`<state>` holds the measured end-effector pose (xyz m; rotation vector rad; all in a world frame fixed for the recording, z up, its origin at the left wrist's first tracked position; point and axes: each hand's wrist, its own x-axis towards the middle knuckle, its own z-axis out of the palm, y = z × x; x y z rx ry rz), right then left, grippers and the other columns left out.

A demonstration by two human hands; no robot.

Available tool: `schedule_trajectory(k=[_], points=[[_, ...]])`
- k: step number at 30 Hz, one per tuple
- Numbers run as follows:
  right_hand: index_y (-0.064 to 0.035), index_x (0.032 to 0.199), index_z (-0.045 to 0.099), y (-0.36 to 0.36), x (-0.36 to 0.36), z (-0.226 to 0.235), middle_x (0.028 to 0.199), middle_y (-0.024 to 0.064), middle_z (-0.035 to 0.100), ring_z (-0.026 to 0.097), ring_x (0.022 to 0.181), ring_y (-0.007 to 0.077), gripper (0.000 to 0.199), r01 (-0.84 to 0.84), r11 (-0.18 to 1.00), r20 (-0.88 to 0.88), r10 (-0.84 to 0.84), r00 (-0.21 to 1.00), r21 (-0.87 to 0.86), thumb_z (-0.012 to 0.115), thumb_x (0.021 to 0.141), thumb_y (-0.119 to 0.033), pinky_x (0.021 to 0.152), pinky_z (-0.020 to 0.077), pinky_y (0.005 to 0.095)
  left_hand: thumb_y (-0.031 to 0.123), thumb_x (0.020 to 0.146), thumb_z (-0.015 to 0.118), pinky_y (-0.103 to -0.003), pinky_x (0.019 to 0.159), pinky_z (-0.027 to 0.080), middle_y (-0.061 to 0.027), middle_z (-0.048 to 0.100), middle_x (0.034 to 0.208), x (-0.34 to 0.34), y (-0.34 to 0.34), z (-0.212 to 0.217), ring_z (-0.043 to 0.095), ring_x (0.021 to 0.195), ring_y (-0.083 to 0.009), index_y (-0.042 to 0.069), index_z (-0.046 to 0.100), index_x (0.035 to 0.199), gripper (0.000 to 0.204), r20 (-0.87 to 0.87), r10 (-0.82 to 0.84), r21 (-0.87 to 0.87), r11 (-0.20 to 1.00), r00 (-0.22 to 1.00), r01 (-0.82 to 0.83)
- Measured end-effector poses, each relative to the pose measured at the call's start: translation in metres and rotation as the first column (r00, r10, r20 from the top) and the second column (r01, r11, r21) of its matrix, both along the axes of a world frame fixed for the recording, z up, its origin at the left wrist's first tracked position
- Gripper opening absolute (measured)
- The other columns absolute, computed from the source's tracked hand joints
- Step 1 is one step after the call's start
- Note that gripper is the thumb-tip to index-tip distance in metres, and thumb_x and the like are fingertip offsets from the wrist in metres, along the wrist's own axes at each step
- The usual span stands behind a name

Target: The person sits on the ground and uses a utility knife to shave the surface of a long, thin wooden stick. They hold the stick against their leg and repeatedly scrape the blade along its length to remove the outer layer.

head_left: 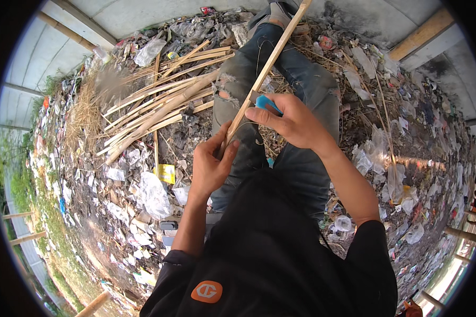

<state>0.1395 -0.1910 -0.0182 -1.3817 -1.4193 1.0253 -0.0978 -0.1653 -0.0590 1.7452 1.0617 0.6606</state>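
A long pale bamboo strip (pixel 272 61) slants across my lap, its far end reaching past my foot. Near its lower end, the fingers of my left hand (pixel 212 161) are closed around it. My right hand (pixel 291 120) grips a knife by its blue handle (pixel 268 104). The short blade (pixel 254 97) rests against the strip, a little above my left hand. A thin curled shaving (pixel 243 127) shows between the two hands.
Several split bamboo strips (pixel 158 108) lie piled left of my legs, beside dry straw (pixel 84 119). Plastic scraps and litter cover the ground, with a clear bag (pixel 154 194) near my left forearm. A grey wall (pixel 164 13) stands ahead, with a bamboo post (pixel 422 36) at right.
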Motion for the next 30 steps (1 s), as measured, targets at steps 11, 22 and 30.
schedule_trajectory(k=[11, 22, 30], points=[[-0.0007, 0.083, 0.073, -0.007, -0.027, -0.015, 0.056, 0.0057, 0.052, 0.044, 0.053, 0.0128, 0.027, 0.051, 0.979, 0.151, -0.081, 0.985, 0.195, 0.082, 0.087, -0.027, 0.052, 0.0397, 0.0343, 0.008, 0.098, 0.068, -0.038, 0.061, 0.049, -0.0195, 0.068, 0.081, 0.009, -0.006, 0.005, 0.062, 0.061, -0.0227, -0.002, 0.064, 0.14, 0.043, -0.129, 0.061, 0.385, 0.923, 0.99, -0.006], [0.0002, 0.094, 0.067, -0.012, -0.002, -0.01, 0.061, 0.0072, 0.05, 0.051, 0.058, 0.0164, 0.047, 0.17, 0.978, 0.294, -0.199, 0.935, 0.119, 0.073, 0.096, -0.046, 0.058, 0.0422, 0.0357, 0.016, 0.108, 0.057, -0.03, 0.056, 0.044, -0.0069, 0.063, 0.065, -0.02, 0.009, -0.015, 0.055, 0.058, -0.0096, -0.002, 0.07, 0.124, 0.027, -0.147, 0.144, 0.04, 0.989, 0.979, -0.139], [-0.0011, 0.092, 0.07, 0.015, 0.031, 0.003, 0.073, 0.0223, 0.069, 0.069, 0.075, 0.0462, 0.055, 0.353, 0.925, 0.525, -0.371, 0.766, 0.14, 0.049, 0.11, -0.049, 0.067, 0.0513, 0.0535, 0.01, 0.102, 0.067, -0.032, 0.055, 0.042, -0.0126, 0.059, 0.065, -0.026, -0.006, -0.005, 0.049, 0.056, -0.012, -0.006, 0.071, 0.122, 0.026, -0.185, 0.006, 0.117, 0.993, 0.983, 0.016]])
